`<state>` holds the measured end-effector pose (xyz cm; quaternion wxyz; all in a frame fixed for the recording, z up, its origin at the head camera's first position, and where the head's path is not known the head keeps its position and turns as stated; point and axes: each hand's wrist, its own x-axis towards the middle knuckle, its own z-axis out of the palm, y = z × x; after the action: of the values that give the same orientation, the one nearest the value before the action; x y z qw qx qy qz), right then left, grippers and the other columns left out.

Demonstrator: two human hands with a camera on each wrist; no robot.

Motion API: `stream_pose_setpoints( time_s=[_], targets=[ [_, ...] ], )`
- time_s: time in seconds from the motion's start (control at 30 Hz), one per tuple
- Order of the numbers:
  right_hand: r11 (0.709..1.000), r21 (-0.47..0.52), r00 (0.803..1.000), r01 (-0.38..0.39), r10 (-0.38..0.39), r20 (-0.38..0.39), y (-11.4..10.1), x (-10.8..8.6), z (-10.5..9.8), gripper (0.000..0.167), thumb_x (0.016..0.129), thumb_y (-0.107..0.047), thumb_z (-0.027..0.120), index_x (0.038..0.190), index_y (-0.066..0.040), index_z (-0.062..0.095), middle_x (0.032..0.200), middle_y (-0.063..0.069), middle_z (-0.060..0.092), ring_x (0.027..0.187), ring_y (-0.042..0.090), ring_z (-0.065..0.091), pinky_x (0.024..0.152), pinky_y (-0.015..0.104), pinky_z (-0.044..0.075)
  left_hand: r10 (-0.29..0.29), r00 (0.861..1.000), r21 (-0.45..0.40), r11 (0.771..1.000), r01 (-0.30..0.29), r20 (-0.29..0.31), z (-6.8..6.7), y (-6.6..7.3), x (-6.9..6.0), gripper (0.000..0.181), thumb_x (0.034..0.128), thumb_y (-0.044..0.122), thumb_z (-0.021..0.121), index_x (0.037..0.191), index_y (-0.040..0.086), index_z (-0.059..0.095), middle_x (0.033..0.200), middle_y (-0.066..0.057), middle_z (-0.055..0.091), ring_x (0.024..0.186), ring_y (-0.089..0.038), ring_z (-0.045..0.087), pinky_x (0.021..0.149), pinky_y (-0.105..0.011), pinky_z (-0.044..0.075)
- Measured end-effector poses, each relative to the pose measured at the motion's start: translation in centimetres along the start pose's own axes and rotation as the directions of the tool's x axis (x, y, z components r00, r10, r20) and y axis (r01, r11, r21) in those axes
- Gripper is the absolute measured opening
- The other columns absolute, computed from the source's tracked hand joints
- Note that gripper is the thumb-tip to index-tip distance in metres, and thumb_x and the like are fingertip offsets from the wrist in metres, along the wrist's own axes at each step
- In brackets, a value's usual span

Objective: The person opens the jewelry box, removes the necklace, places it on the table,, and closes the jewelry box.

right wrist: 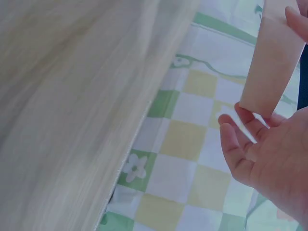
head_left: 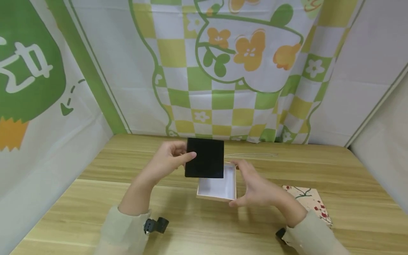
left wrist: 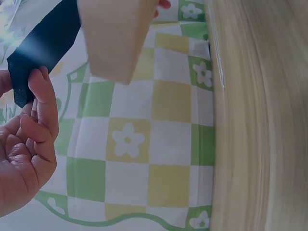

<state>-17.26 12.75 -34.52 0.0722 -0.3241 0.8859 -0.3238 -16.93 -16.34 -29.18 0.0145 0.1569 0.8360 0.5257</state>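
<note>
A black square panel (head_left: 205, 158) is pinched at its left edge by the left hand (head_left: 166, 159), thumb on its front face. Behind and below it, the right hand (head_left: 256, 186) grips an open box (head_left: 220, 187) with a pale interior, thumb at the near corner and fingers at the far one. The panel covers the box's upper left part in the head view. In the left wrist view, the left hand (left wrist: 26, 144) holds the dark panel (left wrist: 45, 43) beside the box (left wrist: 115, 43). The right wrist view has the right hand (right wrist: 279, 154) at the box's beige side (right wrist: 272, 62).
A beige floral-patterned lid or flat box (head_left: 307, 202) lies on the wooden table (head_left: 197, 230), partly behind the right forearm. A thin pale cord or wire (head_left: 255, 155) lies near the table's back edge. A patterned curtain (head_left: 223, 102) hangs behind the table.
</note>
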Motion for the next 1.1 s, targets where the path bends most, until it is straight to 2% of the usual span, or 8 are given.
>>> stream_pose_setpoints(
  time_s=[0.17,0.33,0.47,0.6,0.7,0.8,0.87,1.1],
  targets=[
    [0.997,-0.058,0.997,0.046,-0.050,-0.060,-0.6,0.1,0.0,0.114,0.068,-0.034,0.090,0.153,-0.006,0.020,0.152,0.013,0.033,0.141,0.033,0.034,0.114,0.057,0.033,0.023,0.999,0.018,1.000,-0.024,0.027,0.8,0.9,-0.5,0.036,0.0949,0.024,0.067,0.073,0.008,0.043,0.066,0.000,0.033,0.056,-0.013,0.032,0.054,-0.025,0.030],
    [0.995,-0.090,0.993,0.045,-0.054,-0.103,-1.2,0.4,0.0,0.118,0.069,-0.035,0.090,0.154,-0.002,0.016,0.149,0.019,0.037,0.137,0.036,0.038,0.111,0.059,0.036,0.024,0.999,0.043,0.999,-0.026,0.033,1.1,1.2,-0.7,0.035,0.0945,0.023,0.068,0.073,0.009,0.044,0.069,-0.001,0.039,0.058,-0.013,0.036,0.055,-0.025,0.031],
    [0.995,-0.073,0.985,0.074,-0.085,-0.151,-1.3,0.7,-0.2,0.114,0.068,-0.029,0.091,0.151,0.000,0.019,0.142,0.022,0.041,0.129,0.038,0.044,0.107,0.057,0.040,0.025,0.999,0.054,0.998,-0.027,0.037,1.3,1.6,-0.8,0.036,0.0947,0.024,0.068,0.073,0.009,0.042,0.069,0.000,0.034,0.059,-0.013,0.034,0.056,-0.025,0.030],
    [0.994,-0.067,0.977,0.086,-0.097,-0.190,-1.3,0.8,-0.5,0.112,0.067,-0.027,0.092,0.150,-0.001,0.021,0.143,0.021,0.040,0.128,0.037,0.045,0.106,0.056,0.041,0.029,0.999,0.053,0.998,-0.031,0.038,1.3,1.9,-0.9,0.036,0.0949,0.023,0.067,0.073,0.009,0.042,0.069,0.000,0.033,0.058,-0.013,0.032,0.056,-0.025,0.030],
    [0.992,-0.080,0.973,0.097,-0.111,-0.205,-1.2,0.8,-0.6,0.112,0.066,-0.028,0.092,0.150,-0.002,0.022,0.142,0.019,0.041,0.127,0.035,0.045,0.105,0.055,0.041,0.039,0.999,0.065,0.997,-0.041,0.034,1.5,2.1,-1.0,0.029,0.0942,0.021,0.068,0.075,0.008,0.050,0.070,-0.001,0.044,0.057,-0.013,0.039,0.056,-0.025,0.034],
    [0.988,-0.099,0.969,0.116,-0.134,-0.208,-1.2,0.7,-0.6,0.112,0.066,-0.029,0.093,0.149,-0.003,0.023,0.139,0.016,0.043,0.125,0.033,0.046,0.104,0.053,0.043,0.050,0.998,0.086,0.995,-0.054,0.047,1.9,2.1,-0.9,0.018,0.0933,0.021,0.069,0.084,0.007,0.063,0.077,-0.003,0.061,0.060,-0.013,0.053,0.059,-0.027,0.043],
    [0.985,-0.113,0.966,0.127,-0.149,-0.213,-1.2,0.6,-0.6,0.113,0.065,-0.029,0.093,0.149,-0.003,0.023,0.138,0.015,0.044,0.123,0.032,0.047,0.103,0.052,0.044,0.057,0.997,0.106,0.992,-0.063,0.056,2.0,2.2,-1.0,0.015,0.0929,0.022,0.070,0.089,0.007,0.068,0.081,-0.004,0.066,0.064,-0.015,0.059,0.061,-0.030,0.048],
    [0.979,-0.139,0.958,0.148,-0.177,-0.227,-1.4,0.6,-0.7,0.114,0.062,-0.028,0.095,0.149,-0.005,0.025,0.142,0.012,0.042,0.125,0.029,0.046,0.105,0.050,0.043,0.055,0.997,0.134,0.989,-0.062,0.059,2.0,2.5,-1.6,0.024,0.0929,0.019,0.069,0.076,0.005,0.059,0.074,-0.006,0.066,0.056,-0.017,0.061,0.054,-0.030,0.046]
  ],
)
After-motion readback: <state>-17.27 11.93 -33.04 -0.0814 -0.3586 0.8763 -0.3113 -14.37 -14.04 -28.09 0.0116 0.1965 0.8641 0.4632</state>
